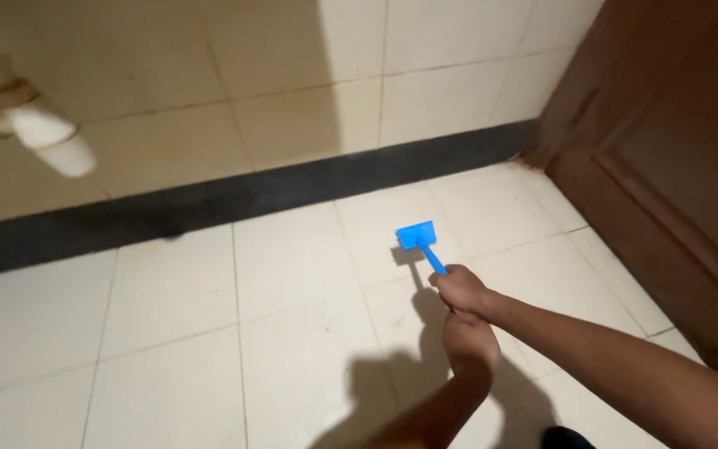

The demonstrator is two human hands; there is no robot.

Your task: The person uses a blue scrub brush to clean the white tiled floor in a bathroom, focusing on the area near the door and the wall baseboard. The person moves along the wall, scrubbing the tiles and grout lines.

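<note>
From the head camera, you have both hands wrapped around the handle of a bright blue plastic floor brush [424,244] with a flat rectangular head. Your right hand [460,288] is the forward one, fist closed on the handle just behind the head; your left hand [469,341] is closed on the handle directly behind it, toward you. The brush head lies at about eleven o'clock from your right hand, and the long axis of the handle runs from your hands up and left toward eleven o'clock, tilting down to the floor. The head rests on or just over the pale cream tiled floor [292,274], near the middle of a tile, with its shadow just beside it. At twelve o'clock runs a dark skirting strip [292,187] under the tiled wall. A brown wooden door [675,166] stands at two o'clock, and a white pipe [47,137] juts in at ten o'clock.
</note>
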